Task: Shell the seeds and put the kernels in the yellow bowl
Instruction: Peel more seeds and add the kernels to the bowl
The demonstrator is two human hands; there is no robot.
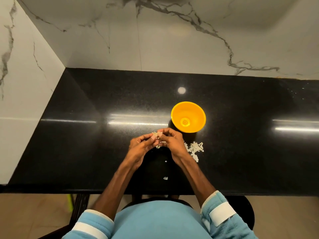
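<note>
A pale seed (157, 134) is pinched between the fingertips of both hands above the black counter. My left hand (140, 147) holds it from the left with curled fingers. My right hand (170, 142) meets it from the right, thumb and forefinger pinching. The yellow bowl (198, 110) stands just beyond and to the right of my hands, upright, with a small yellowish bit at its bottom. A pile of pale shells (195, 149) lies on the counter right of my right wrist.
The glossy black counter (86, 135) is bounded by marble walls at the back and left. Two stray shell bits (165, 178) lie near the front edge between my forearms. A few more pale pieces lie under my hands.
</note>
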